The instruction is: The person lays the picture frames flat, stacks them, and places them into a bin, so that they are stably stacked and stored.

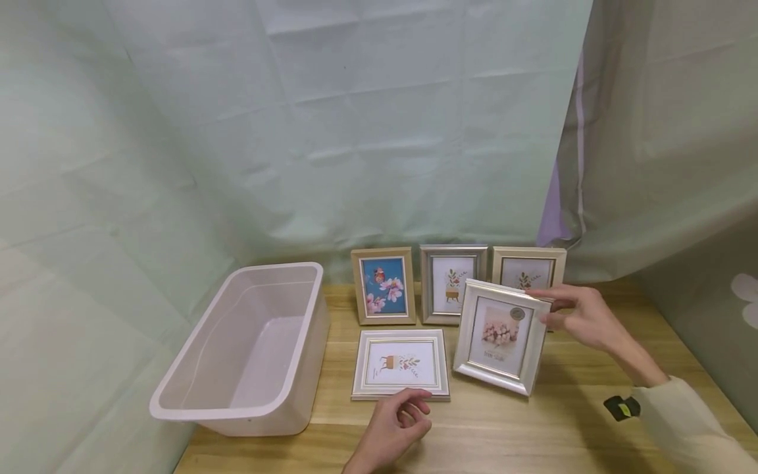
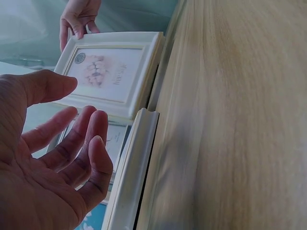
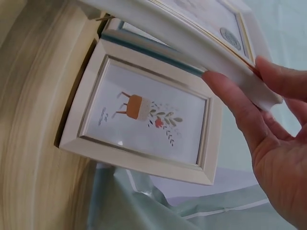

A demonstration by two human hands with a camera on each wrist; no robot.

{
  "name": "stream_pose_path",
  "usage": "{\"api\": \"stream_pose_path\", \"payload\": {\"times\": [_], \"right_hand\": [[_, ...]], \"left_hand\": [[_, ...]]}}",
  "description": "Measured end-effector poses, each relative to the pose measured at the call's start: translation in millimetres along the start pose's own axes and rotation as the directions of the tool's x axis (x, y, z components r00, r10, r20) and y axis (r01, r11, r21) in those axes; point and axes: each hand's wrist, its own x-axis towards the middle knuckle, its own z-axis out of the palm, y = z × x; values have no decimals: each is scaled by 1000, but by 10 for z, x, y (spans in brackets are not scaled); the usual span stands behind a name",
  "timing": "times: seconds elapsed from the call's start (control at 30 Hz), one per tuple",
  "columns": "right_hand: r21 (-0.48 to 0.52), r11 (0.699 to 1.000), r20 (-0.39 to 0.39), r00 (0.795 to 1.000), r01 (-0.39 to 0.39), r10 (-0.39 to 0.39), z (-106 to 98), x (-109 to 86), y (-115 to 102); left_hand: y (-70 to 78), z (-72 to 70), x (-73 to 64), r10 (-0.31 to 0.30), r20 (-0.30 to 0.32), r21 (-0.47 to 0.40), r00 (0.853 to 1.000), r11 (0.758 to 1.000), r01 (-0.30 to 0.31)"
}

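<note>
A white picture frame (image 1: pixel 500 336) with a pink flower print stands tilted near the middle right of the table. My right hand (image 1: pixel 583 316) pinches its upper right corner between thumb and fingers, as the right wrist view also shows. Another white picture frame (image 1: pixel 403 363) lies on the table, turned sideways, with a plant print. Close to its front edge is my left hand (image 1: pixel 395 424), fingers loosely bent and holding nothing. In the left wrist view a gap shows between the left thumb and fingers (image 2: pixel 98 158).
Behind stand a gold picture frame (image 1: pixel 383 286) with a blue print, a silver one (image 1: pixel 426 283) and a cream one (image 1: pixel 559 266), the last two partly covered. A white plastic bin (image 1: pixel 296 368) sits at left. A small black object (image 1: pixel 622 408) is by the right sleeve.
</note>
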Motion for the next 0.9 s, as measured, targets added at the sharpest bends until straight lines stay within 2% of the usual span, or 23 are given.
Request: {"api": "stream_pose_path", "payload": {"times": [0.27,0.47,0.63,0.83,0.9], "right_hand": [[187,976,-71,990,-109,124,52,-127,-99],[245,956,-121,973,-161,194,101,-229,-217],[301,939,-162,962,-165,221,148,-306,-287],[421,891,-215,935,-171,281,247,-378,-373],[476,865,-234,926,-157,297,285,-404,-402]], "left_hand": [[40,26,12,-4,-5,-20,1000,1000,4],[67,56,16,-3,-26,-37,1000,999,2],[91,114,27,10,-81,-38,997,999,-13],[139,201,69,-2,-166,-30,986,1000,-3],[155,226,82,-16,-191,-34,981,999,10]]}}
